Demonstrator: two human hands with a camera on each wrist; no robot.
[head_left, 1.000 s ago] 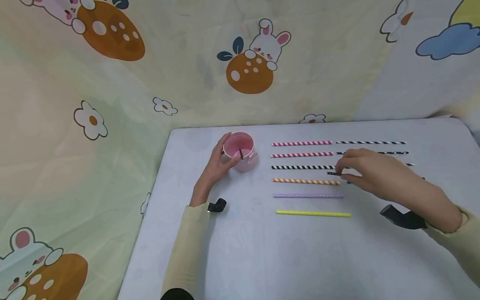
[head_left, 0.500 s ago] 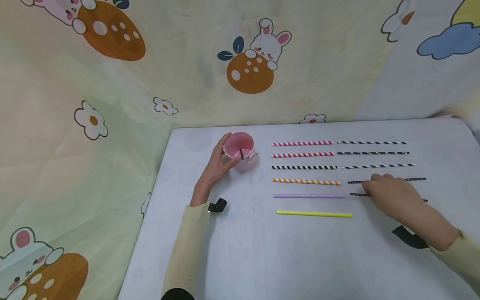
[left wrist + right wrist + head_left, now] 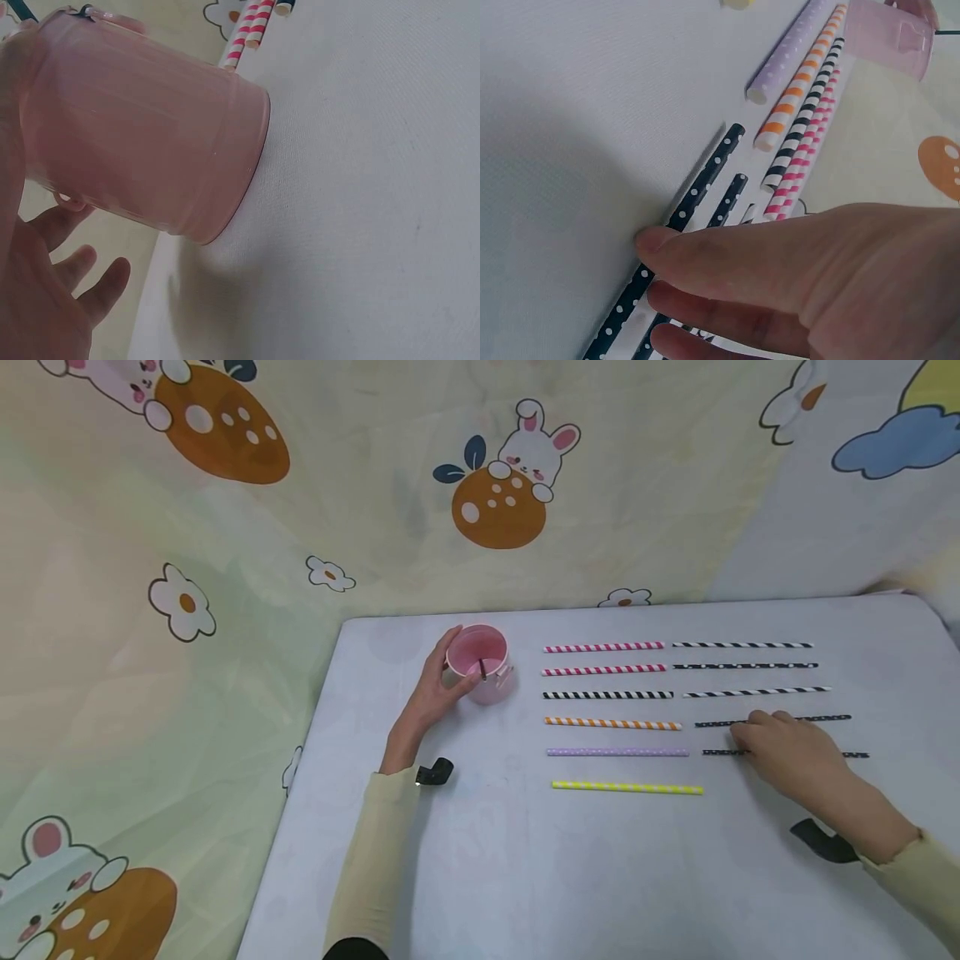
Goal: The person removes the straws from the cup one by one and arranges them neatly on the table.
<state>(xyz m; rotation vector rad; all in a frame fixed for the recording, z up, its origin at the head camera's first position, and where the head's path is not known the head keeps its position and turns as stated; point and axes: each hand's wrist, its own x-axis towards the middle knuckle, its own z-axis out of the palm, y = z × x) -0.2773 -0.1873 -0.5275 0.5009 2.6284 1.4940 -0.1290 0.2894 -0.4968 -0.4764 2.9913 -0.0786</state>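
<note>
My left hand (image 3: 433, 689) holds a pink cup (image 3: 491, 693) at the table's back left, thumb over the near side of the rim. In the left wrist view the cup (image 3: 150, 127) looms close, with several spread fingertips (image 3: 109, 289) below it. My right hand (image 3: 798, 756) pinches a black straw with white dots (image 3: 718, 752) lying along the table, thumb (image 3: 660, 244) on its near side. Just behind it lies another black dotted straw (image 3: 828, 718), partly covered by the same hand in the head view.
Left column of straws, back to front: two pink-striped straws (image 3: 603, 647), a black-striped one (image 3: 607, 695), an orange-striped one (image 3: 611, 723), a purple dotted one (image 3: 617, 752) and a yellow one (image 3: 627, 788). More black-and-white straws (image 3: 757, 692) lie behind my right hand. A patterned cloth (image 3: 375, 510) hangs behind.
My right hand has come forward and right, bringing a dotted straw down in front of the right column, then shifting it slightly right and straightening it. My left hand stays on the cup.
</note>
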